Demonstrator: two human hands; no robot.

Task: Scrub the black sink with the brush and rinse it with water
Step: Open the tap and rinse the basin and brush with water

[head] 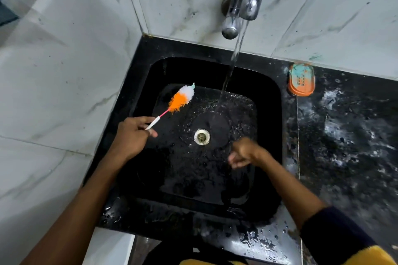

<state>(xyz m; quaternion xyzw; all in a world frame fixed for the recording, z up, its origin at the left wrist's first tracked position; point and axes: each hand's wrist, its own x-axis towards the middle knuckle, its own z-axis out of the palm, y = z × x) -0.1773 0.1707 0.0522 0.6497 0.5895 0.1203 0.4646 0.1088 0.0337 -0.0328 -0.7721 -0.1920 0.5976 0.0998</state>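
The black sink fills the middle of the view, its floor wet around a pale drain. Water runs from the chrome tap and lands just behind the drain. My left hand grips the thin white handle of a brush with orange and white bristles, whose head hovers over the sink's back left corner. My right hand is blurred, low over the sink floor right of the drain, fingers curled; nothing shows in it.
An orange soap dish with green smears sits on the black counter right of the sink. White marble-look tiles close in on the left and back. The counter's front edge is wet.
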